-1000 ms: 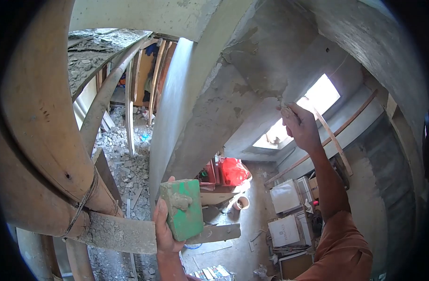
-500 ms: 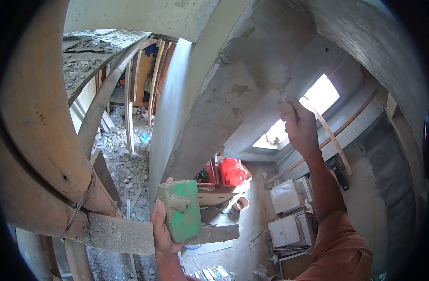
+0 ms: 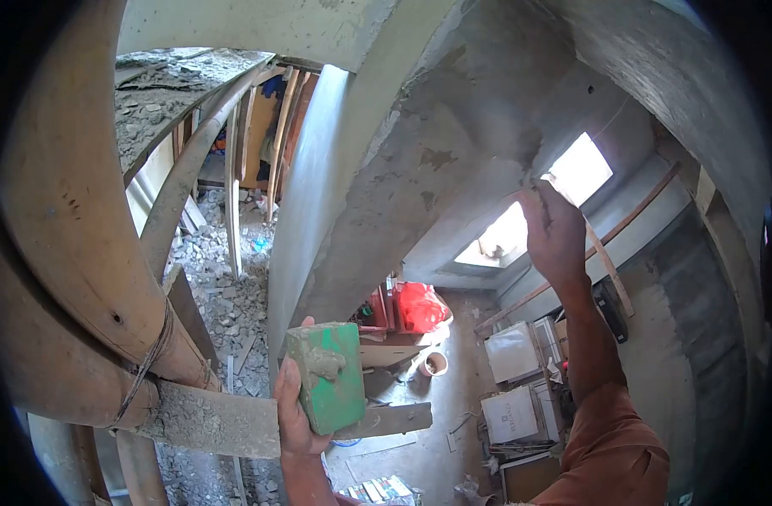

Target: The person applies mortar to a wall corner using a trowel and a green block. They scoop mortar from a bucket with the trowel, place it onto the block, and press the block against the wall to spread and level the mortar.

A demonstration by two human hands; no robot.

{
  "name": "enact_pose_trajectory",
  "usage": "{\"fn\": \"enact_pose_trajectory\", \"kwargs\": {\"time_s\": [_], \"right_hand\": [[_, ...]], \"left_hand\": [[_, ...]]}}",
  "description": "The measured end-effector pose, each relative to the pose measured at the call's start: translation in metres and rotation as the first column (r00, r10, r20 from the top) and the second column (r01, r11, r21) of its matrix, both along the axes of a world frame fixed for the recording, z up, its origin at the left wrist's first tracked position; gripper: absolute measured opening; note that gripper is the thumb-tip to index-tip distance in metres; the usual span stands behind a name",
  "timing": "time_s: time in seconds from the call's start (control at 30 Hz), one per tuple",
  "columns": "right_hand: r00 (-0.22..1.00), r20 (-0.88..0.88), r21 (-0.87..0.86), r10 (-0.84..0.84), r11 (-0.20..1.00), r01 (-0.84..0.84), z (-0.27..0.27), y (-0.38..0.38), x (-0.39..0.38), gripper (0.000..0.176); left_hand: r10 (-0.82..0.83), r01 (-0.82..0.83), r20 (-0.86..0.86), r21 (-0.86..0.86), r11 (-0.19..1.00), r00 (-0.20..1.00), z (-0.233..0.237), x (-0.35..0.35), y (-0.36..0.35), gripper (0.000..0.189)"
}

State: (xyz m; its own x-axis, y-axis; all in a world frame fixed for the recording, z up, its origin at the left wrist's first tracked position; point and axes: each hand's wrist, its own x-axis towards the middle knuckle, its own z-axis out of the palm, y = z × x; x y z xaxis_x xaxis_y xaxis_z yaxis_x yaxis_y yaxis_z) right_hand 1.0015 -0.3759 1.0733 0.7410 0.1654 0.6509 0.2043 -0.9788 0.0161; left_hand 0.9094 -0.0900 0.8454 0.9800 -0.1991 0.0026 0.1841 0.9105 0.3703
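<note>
My left hand (image 3: 295,411) grips a green block (image 3: 337,396) by its left side and underside. A lump of grey mortar (image 3: 325,364) sits on the block's face, and its upper edge is smeared grey. My right hand (image 3: 556,232) is raised at the grey plastered beam (image 3: 470,126), near its lower right edge beside the bright window. The fingers are bent together and what they hold, if anything, is too small to make out. Darker damp patches show on the plaster near the fingertips.
Thick bamboo poles (image 3: 74,194) tied with wire stand at the left, joined by a plank (image 3: 213,419). Below lie rubble (image 3: 226,312), a red bag (image 3: 420,308), a bucket (image 3: 434,364) and stacked boxes (image 3: 512,415). A window (image 3: 582,169) is behind my right hand.
My right hand has moved slightly right and down along the beam, its fingers now pointing more upward. My left hand and the green block have barely moved.
</note>
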Motion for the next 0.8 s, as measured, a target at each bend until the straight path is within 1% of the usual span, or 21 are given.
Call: {"fn": "enact_pose_trajectory", "kwargs": {"time_s": [0.03, 0.07, 0.13, 0.2, 0.27, 0.3, 0.43, 0.5, 0.53, 0.6, 0.63, 0.67, 0.73, 0.77, 0.8], "right_hand": [[0.999, 0.026, 0.048, -0.033, 0.998, 0.032, 0.002, 0.001, -0.002, 0.023], [0.999, 0.025, 0.048, -0.030, 0.998, 0.029, 0.004, 0.002, -0.003, 0.023], [0.990, 0.143, -0.024, -0.004, 1.000, 0.008, 0.008, 0.003, -0.005, 0.022], [0.993, 0.119, -0.019, 0.017, 1.000, -0.014, 0.007, 0.004, -0.007, 0.025], [0.991, -0.101, -0.017, 0.084, 0.996, -0.086, 0.009, 0.011, -0.011, 0.027], [0.991, -0.095, -0.076, 0.092, 0.992, -0.099, 0.006, 0.007, -0.006, 0.030], [0.987, -0.157, -0.129, 0.035, 0.990, -0.055, 0.013, -0.001, 0.007, 0.030], [0.988, -0.151, -0.002, -0.005, 1.000, 0.005, 0.014, -0.009, 0.011, 0.033], [0.988, -0.155, -0.002, -0.004, 1.000, 0.003, 0.015, -0.008, 0.009, 0.033], [0.994, -0.108, 0.218, -0.019, 0.975, 0.042, 0.022, -0.002, 0.002, 0.032], [0.996, -0.083, 0.191, 0.039, 0.981, -0.023, 0.024, 0.001, -0.001, 0.030], [0.996, -0.081, 0.189, 0.041, 0.982, -0.025, 0.024, 0.004, -0.002, 0.030], [0.985, -0.148, -0.007, 0.092, 0.996, -0.094, 0.022, 0.011, -0.004, 0.029], [0.981, -0.189, -0.078, 0.047, 0.995, -0.063, 0.021, 0.014, -0.006, 0.031], [0.982, -0.184, -0.080, 0.046, 0.995, -0.061, 0.022, 0.015, -0.004, 0.031]], "left_hand": [[-0.001, 0.001, -0.004, 0.002, 1.000, 1.000, 0.000, -0.001, 0.001, 0.067], [-0.005, 0.004, 0.011, 0.013, 1.000, 1.000, 0.000, 0.000, 0.001, 0.067], [-0.006, 0.006, 0.024, 0.019, 1.000, 1.000, 0.000, 0.000, 0.001, 0.067], [-0.011, 0.011, 0.014, 0.021, 1.000, 1.000, 0.000, 0.000, 0.001, 0.067], [-0.007, 0.007, 0.006, 0.018, 1.000, 1.000, 0.000, 0.000, 0.000, 0.067], [-0.004, 0.004, 0.003, 0.015, 1.000, 1.000, 0.000, 0.000, 0.000, 0.066], [-0.015, 0.015, -0.003, 0.014, 1.000, 1.000, 0.000, 0.001, 0.001, 0.067], [-0.013, 0.013, -0.008, 0.038, 0.999, 1.000, 0.001, 0.001, 0.001, 0.068], [-0.011, 0.012, -0.011, 0.038, 0.999, 1.000, 0.000, 0.001, 0.001, 0.068], [-0.003, 0.002, 0.015, 0.062, 0.998, 1.000, -0.001, 0.001, 0.001, 0.069], [-0.001, 0.000, 0.014, 0.059, 0.998, 1.000, -0.001, 0.001, 0.001, 0.069], [-0.001, 0.001, 0.009, 0.058, 0.998, 1.000, -0.002, 0.001, 0.001, 0.070], [-0.003, 0.003, 0.006, 0.055, 0.998, 1.000, -0.002, 0.001, -0.001, 0.070], [0.005, -0.005, -0.004, 0.045, 0.999, 1.000, -0.003, 0.000, -0.002, 0.070], [0.013, -0.012, -0.013, 0.035, 0.999, 1.000, -0.003, 0.001, -0.002, 0.069]]}}
